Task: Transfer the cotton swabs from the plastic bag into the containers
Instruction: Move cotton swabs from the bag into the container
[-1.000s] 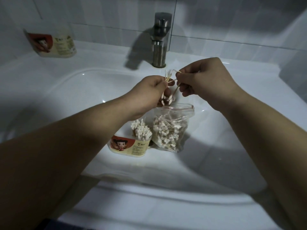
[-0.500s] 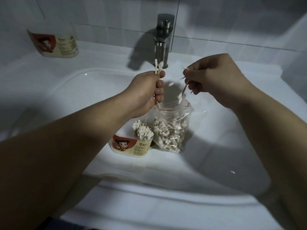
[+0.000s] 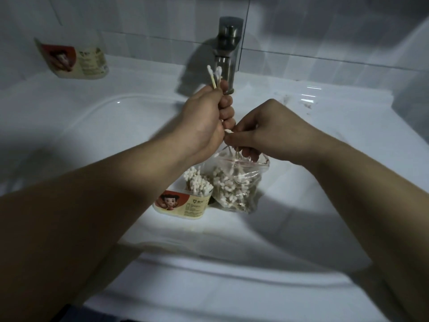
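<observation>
A clear plastic bag (image 3: pixel 236 187) full of cotton swabs stands in the sink basin. To its left is a round labelled container (image 3: pixel 183 205) with swabs standing upright in it. My left hand (image 3: pixel 204 119) grips a small bunch of cotton swabs (image 3: pixel 214 76) upright above the bag; their white tips stick out above my fist. My right hand (image 3: pixel 262 133) is at the bag's mouth, its fingers pinching several swabs there. A second labelled container (image 3: pixel 74 59) stands on the ledge at the back left.
A steel faucet (image 3: pixel 228 52) rises behind my left hand. The white sink (image 3: pixel 130 122) fills the view, with a tiled wall behind and the counter's front rim (image 3: pixel 209 275) near me.
My right hand has dropped from beside the left hand down to the bag's mouth. My left hand has kept its bunch of swabs upright.
</observation>
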Demonstrator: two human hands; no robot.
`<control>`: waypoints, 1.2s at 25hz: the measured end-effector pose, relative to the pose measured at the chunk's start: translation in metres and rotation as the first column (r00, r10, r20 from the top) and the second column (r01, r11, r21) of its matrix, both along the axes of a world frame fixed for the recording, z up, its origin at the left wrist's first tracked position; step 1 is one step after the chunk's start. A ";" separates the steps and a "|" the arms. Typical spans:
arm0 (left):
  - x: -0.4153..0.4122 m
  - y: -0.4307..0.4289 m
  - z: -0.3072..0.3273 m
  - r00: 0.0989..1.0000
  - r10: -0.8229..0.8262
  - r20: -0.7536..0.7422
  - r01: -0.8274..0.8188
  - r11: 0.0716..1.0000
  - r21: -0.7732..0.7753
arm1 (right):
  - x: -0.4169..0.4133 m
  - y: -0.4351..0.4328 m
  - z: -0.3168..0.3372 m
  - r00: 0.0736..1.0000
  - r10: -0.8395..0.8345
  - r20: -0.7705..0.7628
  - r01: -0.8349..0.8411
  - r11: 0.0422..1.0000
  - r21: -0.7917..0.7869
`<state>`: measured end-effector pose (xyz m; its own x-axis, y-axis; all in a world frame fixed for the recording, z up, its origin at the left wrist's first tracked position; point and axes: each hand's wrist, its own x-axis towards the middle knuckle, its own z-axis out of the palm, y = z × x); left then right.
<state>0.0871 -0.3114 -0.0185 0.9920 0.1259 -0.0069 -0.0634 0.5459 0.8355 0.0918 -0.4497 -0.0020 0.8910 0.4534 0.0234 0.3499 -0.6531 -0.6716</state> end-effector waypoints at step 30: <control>0.005 0.014 -0.008 0.991 0.109 -0.083 -0.079 0.949 0.307 | 0.009 -0.005 -0.001 0.996 -0.036 0.081 0.042 0.997 -0.069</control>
<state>0.0918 -0.2970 -0.0265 0.9719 0.2300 -0.0505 -0.0120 0.2625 0.9648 0.1010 -0.4550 -0.0034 0.9045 0.4215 0.0644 0.3741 -0.7121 -0.5942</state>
